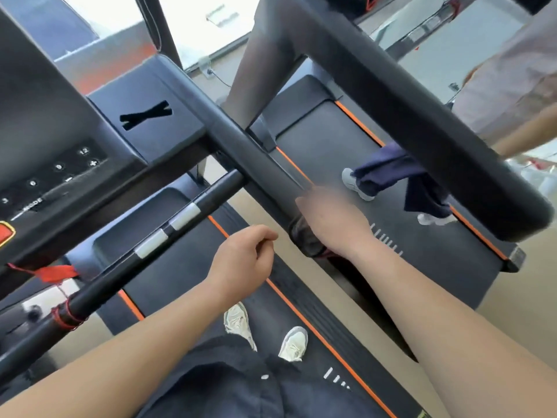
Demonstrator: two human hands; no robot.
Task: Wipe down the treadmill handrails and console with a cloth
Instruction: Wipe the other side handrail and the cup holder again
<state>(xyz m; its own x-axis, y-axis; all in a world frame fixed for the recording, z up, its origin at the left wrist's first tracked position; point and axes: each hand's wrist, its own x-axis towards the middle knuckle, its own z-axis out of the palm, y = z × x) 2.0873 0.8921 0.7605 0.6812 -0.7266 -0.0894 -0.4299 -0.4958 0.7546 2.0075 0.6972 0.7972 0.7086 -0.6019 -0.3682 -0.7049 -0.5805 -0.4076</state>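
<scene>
My treadmill's console point(51, 164) fills the left, with its buttons facing me. Its black right handrail point(241, 146) runs diagonally from the console toward me. My right hand point(331, 221) lies over the end of that rail, with a dark cloth point(303, 236) between my palm and the rail. The fingers are blurred by motion. My left hand point(244, 254) hovers in the air left of the rail end, fingers loosely curled and holding nothing. A black crossbar point(168, 233) with two silver sensor bands runs below the console.
A second treadmill point(331, 140) stands close on the right, and its thick handrail point(422, 116) crosses overhead. Another person point(388, 173) in dark trousers stands on its belt. My own shoes point(292, 342) are on my belt below. A red string point(54, 271) hangs under the console.
</scene>
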